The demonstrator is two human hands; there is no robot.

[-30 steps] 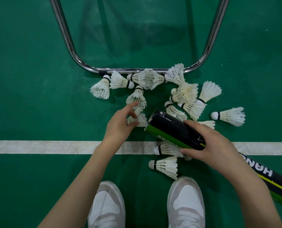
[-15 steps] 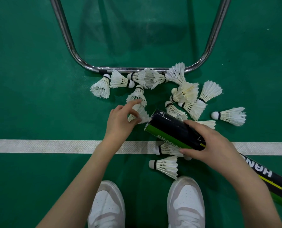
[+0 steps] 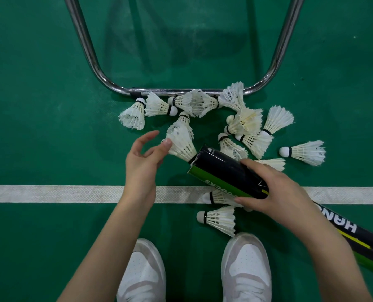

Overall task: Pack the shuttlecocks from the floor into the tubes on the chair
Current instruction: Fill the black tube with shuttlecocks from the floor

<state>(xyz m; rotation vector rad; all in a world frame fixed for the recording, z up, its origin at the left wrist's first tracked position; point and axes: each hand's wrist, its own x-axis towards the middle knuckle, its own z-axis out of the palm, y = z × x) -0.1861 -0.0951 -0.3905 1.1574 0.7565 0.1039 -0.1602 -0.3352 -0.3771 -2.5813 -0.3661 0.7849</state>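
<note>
We see the chrome chair frame on the green floor; below it our right hand grips the black tube, a shuttlecock poking from its mouth, our left hand spread, fingertip touching its feathers; loose shuttlecocks lie just beneath the frame.

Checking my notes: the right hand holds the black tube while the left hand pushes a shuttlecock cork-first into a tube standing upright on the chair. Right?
No. The tube lies slanted over the floor, gripped by the right hand; the head view shows it. The left hand feeds the shuttlecock cork-first.
</note>
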